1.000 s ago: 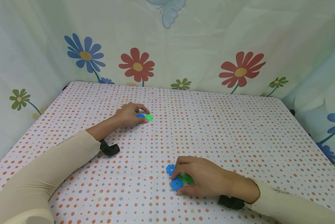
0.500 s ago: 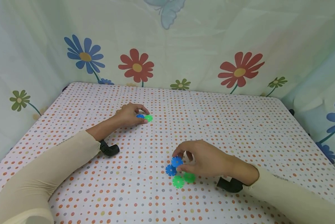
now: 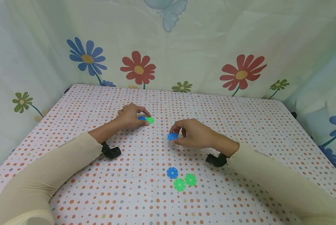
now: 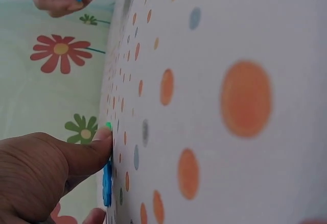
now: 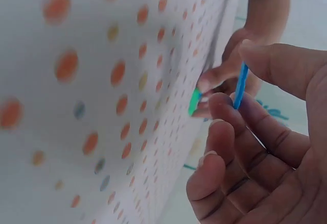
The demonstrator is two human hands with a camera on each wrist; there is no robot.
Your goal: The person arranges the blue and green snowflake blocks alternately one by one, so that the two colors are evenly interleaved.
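Observation:
My right hand (image 3: 197,134) pinches a blue notched disc (image 3: 172,136) between thumb and fingers, raised off the table; the right wrist view shows that blue disc (image 5: 241,86) edge-on. Farther back, my left hand (image 3: 130,117) has thumb and index finger at the edges of a green notched disc (image 3: 150,120) lying at the table surface. Another blue notched disc (image 3: 141,118) lies against its left side, partly hidden by the left hand. In the left wrist view the thumb touches the green disc (image 4: 109,125), with the blue disc (image 4: 107,183) below.
Nearer on the dotted tablecloth (image 3: 123,187) lie a blue notched disc (image 3: 172,172) and two green ones, a left green disc (image 3: 179,184) and a right green disc (image 3: 190,179). A flower-print curtain (image 3: 190,56) stands behind the table.
My right hand has lifted a blue disc from the near group and carried it away toward the left hand. The near blue and green discs are now uncovered. My left hand stays in place.

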